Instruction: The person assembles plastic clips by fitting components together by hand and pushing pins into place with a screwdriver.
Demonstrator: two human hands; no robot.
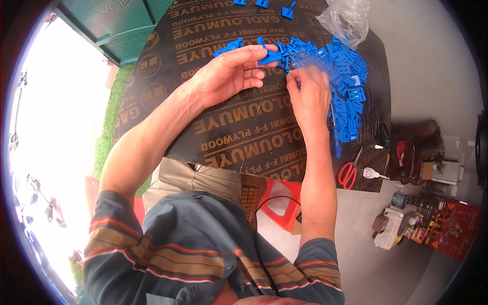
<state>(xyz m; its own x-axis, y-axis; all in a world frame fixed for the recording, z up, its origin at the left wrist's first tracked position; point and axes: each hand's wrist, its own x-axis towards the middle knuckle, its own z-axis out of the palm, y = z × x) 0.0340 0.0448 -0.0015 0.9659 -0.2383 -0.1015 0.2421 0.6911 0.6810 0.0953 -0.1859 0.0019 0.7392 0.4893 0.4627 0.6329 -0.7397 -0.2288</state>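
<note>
My left hand (229, 76) is over the table with its thumb and index finger closed on a blue plastic piece (269, 58), while the other fingers curl loosely below. Just to the right, my right hand (311, 94) has its fingertips pinched together at the edge of a heap of small blue plastic parts (348, 63). What those fingertips hold, if anything, is hidden. More blue parts (231, 46) lie just beyond my left hand. A few blue pieces with upright stems (287, 12) rest near the far edge.
On the dark printed plywood table (223, 142), a clear plastic bag (348, 20) lies at the far right. Along the right side are a blue-handled tool (336, 145), thin metal pins (375, 109), red-handled scissors (347, 175) and a small white bottle (372, 173). A red stool (279, 203) stands below.
</note>
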